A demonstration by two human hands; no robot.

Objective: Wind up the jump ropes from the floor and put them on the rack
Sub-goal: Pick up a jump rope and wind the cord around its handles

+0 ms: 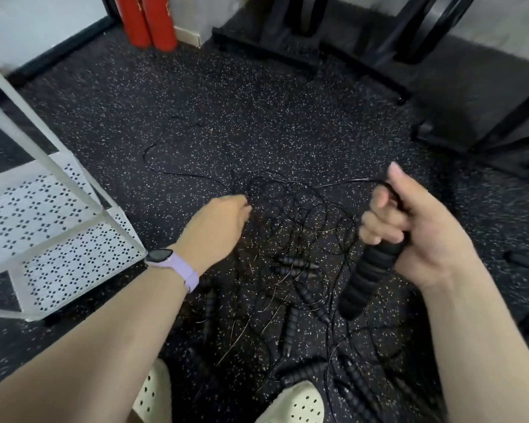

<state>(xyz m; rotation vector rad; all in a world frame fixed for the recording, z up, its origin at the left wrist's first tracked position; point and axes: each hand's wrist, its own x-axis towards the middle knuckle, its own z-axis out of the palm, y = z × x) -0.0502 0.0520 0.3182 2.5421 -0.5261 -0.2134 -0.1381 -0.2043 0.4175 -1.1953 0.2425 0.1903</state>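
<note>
A tangle of thin black jump ropes [287, 215] lies on the speckled black floor, with several ribbed black handles [297, 264] scattered among the cords. My right hand [409, 227] grips one ribbed black handle [367, 282], which points down and to the left; its cord comes out of the top of my fist and runs left toward the pile. My left hand [220, 221] reaches down to the left side of the tangle with its fingertips at the cords; whether they pinch a cord is hidden. The white perforated rack [58, 239] stands at the left.
Two red cylinders [147, 22] lean at the back wall. Black gym equipment frames [379, 56] stand at the back and right. My two cream perforated shoes [297, 404] are at the bottom, with more handles beside them. A lilac watch is on my left wrist.
</note>
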